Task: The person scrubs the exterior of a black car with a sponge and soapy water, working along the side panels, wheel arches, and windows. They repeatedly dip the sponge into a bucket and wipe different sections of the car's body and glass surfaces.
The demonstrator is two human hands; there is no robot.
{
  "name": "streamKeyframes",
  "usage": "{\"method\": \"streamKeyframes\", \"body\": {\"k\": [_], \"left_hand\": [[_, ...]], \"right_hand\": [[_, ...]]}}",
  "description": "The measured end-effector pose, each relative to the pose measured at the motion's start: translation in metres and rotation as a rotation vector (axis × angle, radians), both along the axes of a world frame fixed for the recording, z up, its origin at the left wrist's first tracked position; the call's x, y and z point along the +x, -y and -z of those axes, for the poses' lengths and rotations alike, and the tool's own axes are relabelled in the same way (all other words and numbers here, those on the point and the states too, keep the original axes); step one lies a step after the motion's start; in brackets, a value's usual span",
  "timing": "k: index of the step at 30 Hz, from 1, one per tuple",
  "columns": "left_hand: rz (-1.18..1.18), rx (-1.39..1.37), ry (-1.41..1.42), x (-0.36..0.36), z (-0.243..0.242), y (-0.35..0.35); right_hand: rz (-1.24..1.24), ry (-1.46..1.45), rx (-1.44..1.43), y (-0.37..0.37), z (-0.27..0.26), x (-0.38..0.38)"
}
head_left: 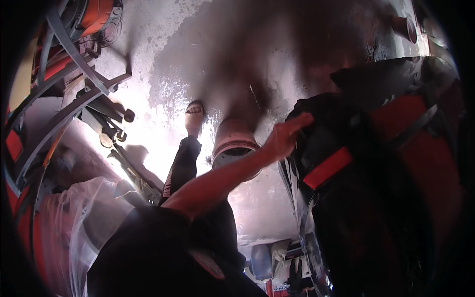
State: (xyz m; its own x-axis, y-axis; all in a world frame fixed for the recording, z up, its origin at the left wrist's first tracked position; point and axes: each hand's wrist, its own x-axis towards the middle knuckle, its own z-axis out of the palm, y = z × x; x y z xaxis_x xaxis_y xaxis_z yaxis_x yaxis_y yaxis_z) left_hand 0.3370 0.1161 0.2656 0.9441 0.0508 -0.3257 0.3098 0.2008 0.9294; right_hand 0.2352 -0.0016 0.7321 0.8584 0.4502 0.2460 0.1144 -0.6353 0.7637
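My bare left forearm reaches across from the dark sleeve at lower left. At its end, my left hand [285, 140] is at the near side of a black and red vehicle [328, 167], which looks like a motorcycle. A finger points towards its dark upper part; blur and red light hide whether the hand touches or holds anything. Under the forearm, a pinkish bucket [234, 130] stands on the wet floor, its dark inside partly showing. My right hand is out of view.
My sandalled foot [194, 113] is on the wet floor [167, 92] beside the bucket. Curved metal bars [76, 55] and clear plastic sheeting [61, 222] are at left. A pot-like container [402, 29] lies at upper right; a blue container [261, 261] stands below.
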Motion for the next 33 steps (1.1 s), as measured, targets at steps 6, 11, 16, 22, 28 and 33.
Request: {"method": "streamKeyframes", "body": {"k": [6, 11, 16, 22, 28, 33], "left_hand": [[0.098, 0.022, -0.265, -0.015, 0.033, -0.001], [-0.117, 0.092, 0.135, -0.049, 0.044, 0.02], [-0.352, 0.01, -0.095, -0.058, 0.03, 0.028], [-0.106, -0.03, -0.249, -0.036, 0.004, 0.008], [-0.012, -0.048, -0.41, -0.044, 0.008, 0.016], [-0.168, -0.138, -0.349, -0.064, 0.002, 0.032]], "right_hand": [[-0.024, 0.006, 0.008, 0.0, 0.0, 0.002], [-0.032, -0.003, 0.004, -0.002, 0.001, 0.005], [-0.054, 0.002, 0.014, -0.002, 0.002, 0.006], [-0.058, -0.011, 0.009, -0.003, 0.002, 0.008], [-0.071, -0.009, 0.015, -0.003, 0.002, 0.012], [-0.074, -0.023, 0.013, -0.004, 0.001, 0.013]]}}
